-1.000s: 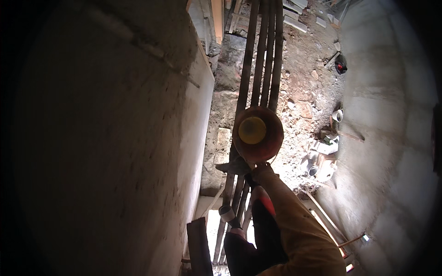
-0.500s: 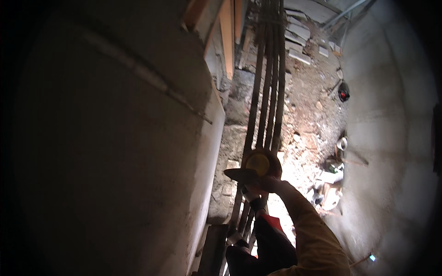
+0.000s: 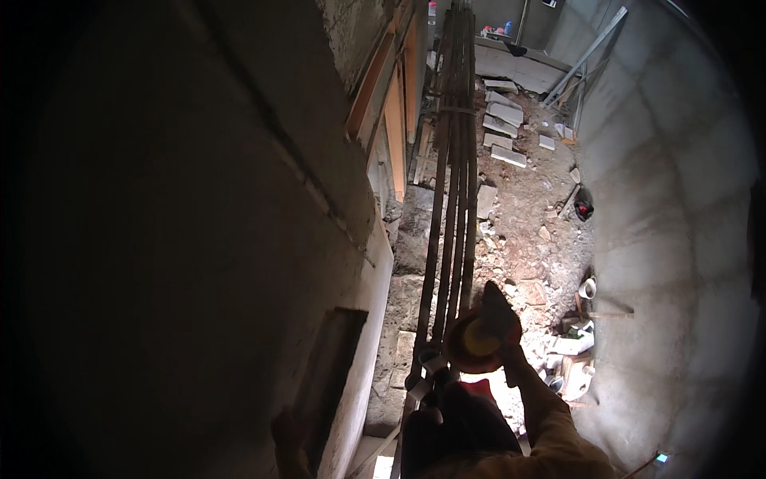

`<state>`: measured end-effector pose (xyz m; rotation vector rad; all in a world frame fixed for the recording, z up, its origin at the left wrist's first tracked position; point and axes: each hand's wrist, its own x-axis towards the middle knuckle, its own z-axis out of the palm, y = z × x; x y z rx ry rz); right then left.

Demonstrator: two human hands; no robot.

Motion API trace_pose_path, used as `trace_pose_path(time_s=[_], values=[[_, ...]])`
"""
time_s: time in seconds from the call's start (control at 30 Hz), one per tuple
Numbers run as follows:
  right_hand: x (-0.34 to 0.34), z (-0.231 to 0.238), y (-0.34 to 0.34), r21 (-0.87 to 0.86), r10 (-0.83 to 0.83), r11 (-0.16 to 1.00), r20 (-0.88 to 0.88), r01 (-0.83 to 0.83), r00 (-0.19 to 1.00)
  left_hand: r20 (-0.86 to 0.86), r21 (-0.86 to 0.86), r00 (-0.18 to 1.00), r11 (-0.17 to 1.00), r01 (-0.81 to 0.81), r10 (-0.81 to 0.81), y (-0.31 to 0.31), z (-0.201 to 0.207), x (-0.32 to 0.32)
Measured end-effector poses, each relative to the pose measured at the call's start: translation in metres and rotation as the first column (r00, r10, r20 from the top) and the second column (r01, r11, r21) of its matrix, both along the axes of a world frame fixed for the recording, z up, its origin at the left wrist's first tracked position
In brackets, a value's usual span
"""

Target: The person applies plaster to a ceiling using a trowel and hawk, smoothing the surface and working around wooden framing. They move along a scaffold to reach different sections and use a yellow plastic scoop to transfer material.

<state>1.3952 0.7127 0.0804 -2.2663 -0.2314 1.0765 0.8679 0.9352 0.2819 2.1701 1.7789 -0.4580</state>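
On the left, my left hand (image 3: 289, 431) is closed on the lower end of a long, dark plastering float (image 3: 341, 363) that lies along the grey wall; shadow hides most of its fingers. In front of my legs, my right hand (image 3: 511, 358) grips the rim of a round orange-red bowl (image 3: 472, 363) with a yellowish middle. A pointed trowel (image 3: 496, 310) lies across the bowl, its dark tip pointing away from me. Whether my right fingers also hold the trowel's handle cannot be made out.
My feet (image 3: 433, 361) stand on narrow long poles (image 3: 452, 231) running ahead, high above a rubble-strewn floor (image 3: 542, 247). Pale slabs (image 3: 504, 120) lie farther off. A curved grey wall (image 3: 662, 239) closes the right side, with buckets (image 3: 588, 287) at its foot. Wooden frames (image 3: 395, 136) stick out at left.
The bowl has moved right and nearer to me, and the trowel has swung from pointing left to pointing ahead. My left hand and the float have come into view against the left wall.
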Motion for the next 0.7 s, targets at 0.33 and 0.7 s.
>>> trace_pose_path(time_s=[0.33,0.7], values=[[-0.016,0.068,-0.13,0.062,-0.449,0.893,0.042,0.447,0.892,0.241,-0.301,0.902,0.911,-0.283,0.359,0.037,0.003,-0.01],[-0.045,0.062,-0.224,0.034,-0.735,0.677,-0.025,0.735,0.678,0.381,-0.287,0.854,0.924,-0.254,0.354,0.046,-0.005,-0.003]])
